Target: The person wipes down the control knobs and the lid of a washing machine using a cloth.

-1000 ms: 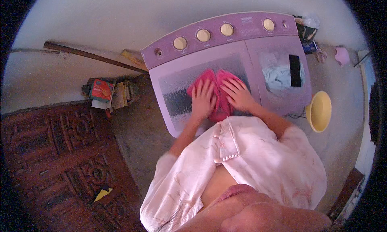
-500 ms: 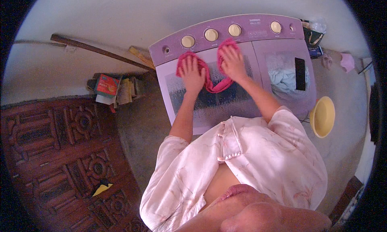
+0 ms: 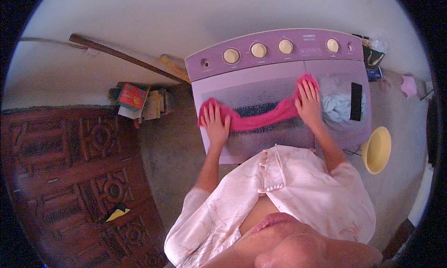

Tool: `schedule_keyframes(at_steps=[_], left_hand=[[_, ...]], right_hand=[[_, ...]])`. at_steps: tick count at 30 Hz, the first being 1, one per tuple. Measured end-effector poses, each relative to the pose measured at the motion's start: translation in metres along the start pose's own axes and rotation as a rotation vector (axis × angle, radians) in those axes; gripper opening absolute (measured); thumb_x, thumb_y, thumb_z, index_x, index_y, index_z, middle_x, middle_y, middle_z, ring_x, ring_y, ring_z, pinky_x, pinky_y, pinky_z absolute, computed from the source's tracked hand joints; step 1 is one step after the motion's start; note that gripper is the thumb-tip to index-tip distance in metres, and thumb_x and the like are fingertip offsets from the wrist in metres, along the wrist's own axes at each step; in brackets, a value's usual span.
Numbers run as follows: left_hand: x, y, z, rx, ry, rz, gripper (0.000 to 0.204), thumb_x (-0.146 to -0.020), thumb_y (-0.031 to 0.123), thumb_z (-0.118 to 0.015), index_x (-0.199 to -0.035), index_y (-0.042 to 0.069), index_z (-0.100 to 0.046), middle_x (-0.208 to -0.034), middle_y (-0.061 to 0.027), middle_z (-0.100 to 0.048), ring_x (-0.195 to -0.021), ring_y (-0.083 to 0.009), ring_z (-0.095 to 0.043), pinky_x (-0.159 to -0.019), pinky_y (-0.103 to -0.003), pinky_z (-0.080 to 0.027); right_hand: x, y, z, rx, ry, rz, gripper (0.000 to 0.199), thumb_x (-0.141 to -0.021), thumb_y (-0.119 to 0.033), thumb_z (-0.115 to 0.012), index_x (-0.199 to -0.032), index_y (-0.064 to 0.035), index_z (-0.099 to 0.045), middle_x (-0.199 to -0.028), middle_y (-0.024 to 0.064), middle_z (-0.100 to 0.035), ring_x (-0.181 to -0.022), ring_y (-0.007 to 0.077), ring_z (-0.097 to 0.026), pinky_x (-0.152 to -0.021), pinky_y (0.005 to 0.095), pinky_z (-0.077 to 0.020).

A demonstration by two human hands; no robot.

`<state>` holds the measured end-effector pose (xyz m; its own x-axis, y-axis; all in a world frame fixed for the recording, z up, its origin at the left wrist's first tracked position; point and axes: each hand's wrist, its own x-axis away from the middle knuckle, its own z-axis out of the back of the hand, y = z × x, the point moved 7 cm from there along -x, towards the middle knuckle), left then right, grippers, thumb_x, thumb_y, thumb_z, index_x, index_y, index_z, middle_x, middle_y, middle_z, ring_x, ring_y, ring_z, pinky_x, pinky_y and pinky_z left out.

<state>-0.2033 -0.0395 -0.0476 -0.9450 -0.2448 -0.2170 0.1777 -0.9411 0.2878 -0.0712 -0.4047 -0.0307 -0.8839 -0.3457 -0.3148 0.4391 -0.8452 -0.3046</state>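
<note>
A: From the head view, where is the pink cloth (image 3: 265, 120)?

B: Stretched across the lid of the purple washing machine (image 3: 260, 142), from its left edge toward the right-hand compartment.

A: And each grip?

B: The left hand (image 3: 215, 123) lies flat, fingers spread, pressing the cloth's left end. The right hand (image 3: 308, 100) lies flat on the right end. A yellow basin (image 3: 377, 150) sits on the floor beside the machine's right side.

2 hands (image 3: 216, 123), 1 pink cloth (image 3: 270, 119), 4 knobs (image 3: 259, 50), 1 yellow basin (image 3: 376, 150)
</note>
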Motion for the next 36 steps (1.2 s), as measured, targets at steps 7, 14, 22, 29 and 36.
schedule_keyframes(at_steps=[7,14,22,29,36], left_hand=[[-0.089,0.077,-0.035,0.028,0.066,-0.212,0.061,-0.097,0.033,-0.058,-0.151,0.008,-0.045,-0.160,-0.0151,-0.039,-0.149,-0.0399,-0.029,-0.120,-0.061,-0.020],[0.092,0.079,-0.021,0.118,-0.230,-0.270,0.066,-0.093,0.034,-0.065,-0.152,0.013,-0.045,-0.162,-0.0114,-0.036,-0.151,-0.0369,-0.027,-0.121,-0.060,-0.017],[-0.022,-0.004,-0.004,-0.046,-0.006,-0.047,0.067,-0.099,0.044,-0.055,-0.153,0.006,-0.042,-0.162,-0.0168,-0.034,-0.152,-0.0406,-0.023,-0.122,-0.060,-0.013],[-0.083,0.032,-0.031,-0.079,0.008,-0.178,0.061,-0.098,0.033,-0.057,-0.153,0.012,-0.043,-0.163,-0.0136,-0.034,-0.152,-0.0399,-0.025,-0.121,-0.063,-0.016],[0.100,0.054,-0.014,0.087,-0.270,-0.146,0.066,-0.094,0.037,-0.064,-0.152,0.012,-0.045,-0.164,-0.0119,-0.034,-0.153,-0.0370,-0.024,-0.122,-0.059,-0.016]], right_hand=[[-0.062,-0.133,-0.071,-0.122,-0.059,0.389,0.056,-0.092,-0.023,-0.058,-0.145,-0.0076,-0.051,-0.157,0.0114,-0.043,-0.148,0.0313,-0.035,-0.122,0.0536,-0.0244],[0.090,-0.038,-0.005,-0.112,-0.332,0.303,0.061,-0.090,-0.028,-0.064,-0.148,-0.0146,-0.050,-0.158,0.0104,-0.041,-0.149,0.0319,-0.033,-0.122,0.0519,-0.0240],[-0.029,-0.003,-0.009,-0.009,0.046,0.015,0.059,-0.094,-0.032,-0.060,-0.147,-0.0085,-0.049,-0.160,0.0123,-0.039,-0.148,0.0351,-0.034,-0.121,0.0537,-0.0248],[-0.050,-0.153,-0.075,-0.198,-0.088,0.449,0.052,-0.093,-0.028,-0.059,-0.143,-0.0111,-0.055,-0.155,0.0097,-0.047,-0.146,0.0318,-0.037,-0.122,0.0541,-0.0246],[0.064,-0.044,-0.005,-0.118,-0.312,0.290,0.059,-0.089,-0.023,-0.064,-0.146,-0.0129,-0.052,-0.156,0.0112,-0.044,-0.147,0.0324,-0.037,-0.121,0.0543,-0.0272]])
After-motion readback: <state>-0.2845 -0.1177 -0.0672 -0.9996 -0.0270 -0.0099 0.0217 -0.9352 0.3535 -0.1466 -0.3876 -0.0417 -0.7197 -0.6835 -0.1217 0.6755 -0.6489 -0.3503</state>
